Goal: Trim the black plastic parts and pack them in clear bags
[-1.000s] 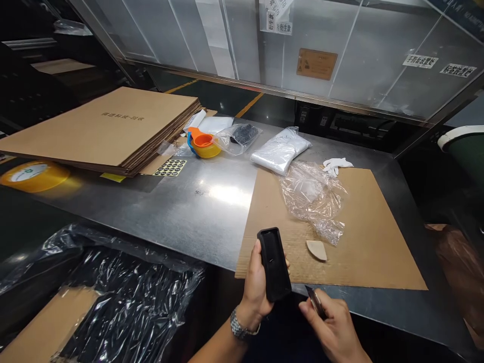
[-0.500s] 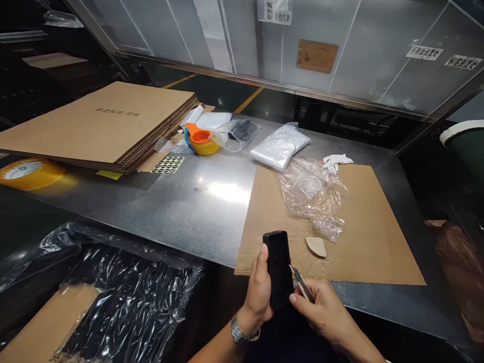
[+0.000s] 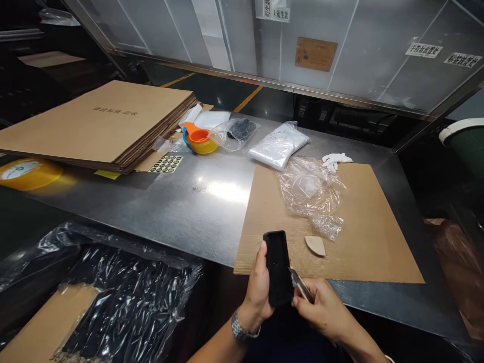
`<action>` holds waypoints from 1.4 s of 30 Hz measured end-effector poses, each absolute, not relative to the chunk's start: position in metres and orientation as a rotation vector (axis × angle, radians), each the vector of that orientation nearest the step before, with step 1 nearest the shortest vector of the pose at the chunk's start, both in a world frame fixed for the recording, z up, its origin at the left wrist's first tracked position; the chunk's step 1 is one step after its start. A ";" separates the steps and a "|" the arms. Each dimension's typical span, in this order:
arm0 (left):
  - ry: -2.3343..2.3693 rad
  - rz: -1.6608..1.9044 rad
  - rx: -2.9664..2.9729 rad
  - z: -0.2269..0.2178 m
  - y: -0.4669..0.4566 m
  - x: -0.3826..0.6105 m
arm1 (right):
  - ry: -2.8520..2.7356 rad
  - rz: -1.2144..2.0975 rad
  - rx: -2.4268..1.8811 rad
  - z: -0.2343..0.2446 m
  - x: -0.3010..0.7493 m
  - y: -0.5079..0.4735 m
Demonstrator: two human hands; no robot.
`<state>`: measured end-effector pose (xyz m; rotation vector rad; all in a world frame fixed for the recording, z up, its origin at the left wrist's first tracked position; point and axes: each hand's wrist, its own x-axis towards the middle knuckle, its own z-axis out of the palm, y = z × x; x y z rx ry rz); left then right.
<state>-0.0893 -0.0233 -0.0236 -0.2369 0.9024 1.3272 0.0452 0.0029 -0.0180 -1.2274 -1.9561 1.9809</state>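
My left hand (image 3: 258,287) grips a black, shallow, hollow rectangular case (image 3: 279,264) by its left side, thumb along the edge, its open face turned toward me. A slim utility knife (image 3: 302,287) is held in my right hand (image 3: 321,305), the blade tip at the case's right edge; whether it touches cannot be made out. Both hands are in front of the table's near edge. Just beyond them a beige quarter-round piece (image 3: 315,245) lies on a flat cardboard sheet (image 3: 370,232), close to a crumpled clear plastic bag (image 3: 312,186).
Behind the sheet are a white glove (image 3: 336,160) and a packet of white bags (image 3: 280,146). An orange-and-yellow tape dispenser (image 3: 200,138), a sticker sheet (image 3: 166,164) and stacked cardboard (image 3: 102,121) stand left. A plastic-lined bin (image 3: 132,292) of black wrapped items is at lower left.
The case has tilted slightly, showing more of its hollow inside. The knife in my right hand has shifted a little lower along the case's right edge.
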 end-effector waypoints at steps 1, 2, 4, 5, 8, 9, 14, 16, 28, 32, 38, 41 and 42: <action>0.871 1.314 -0.248 -0.024 -0.023 -0.090 | -1.928 2.015 -1.223 -0.019 0.046 0.003; 0.840 1.303 -0.259 -0.024 -0.022 -0.090 | -1.907 2.044 -1.224 -0.020 0.046 0.003; 0.799 1.295 -0.273 -0.023 -0.022 -0.090 | -1.896 2.063 -1.229 -0.021 0.047 0.004; 0.790 1.292 -0.280 -0.022 -0.021 -0.091 | -1.921 2.025 -1.227 -0.021 0.048 0.003; 0.757 1.268 -0.311 -0.020 -0.021 -0.091 | -2.089 1.713 -1.180 -0.014 0.054 0.001; 0.748 1.255 -0.324 -0.020 -0.020 -0.091 | -2.151 1.579 -1.162 -0.011 0.056 -0.001; 0.744 1.165 -0.374 -0.023 -0.019 -0.092 | -2.388 1.175 -1.110 -0.001 0.070 -0.006; 0.745 1.144 -0.373 -0.026 -0.019 -0.091 | -2.420 1.147 -1.109 -0.001 0.073 -0.006; 0.796 1.050 -0.348 -0.037 -0.027 -0.072 | -2.612 0.833 -0.839 -0.008 0.053 -0.008; 0.872 1.048 -0.388 -0.032 -0.028 -0.069 | -2.669 0.790 -0.830 -0.010 0.051 -0.007; 0.899 0.932 -0.293 -0.024 -0.035 -0.064 | -2.594 0.749 -1.020 -0.014 0.058 0.009; 1.011 0.842 -0.186 -0.025 -0.039 -0.061 | -2.499 0.854 -1.169 -0.012 0.062 0.022; 1.029 0.837 -0.158 -0.027 -0.041 -0.060 | -2.447 0.909 -1.212 -0.010 0.063 0.026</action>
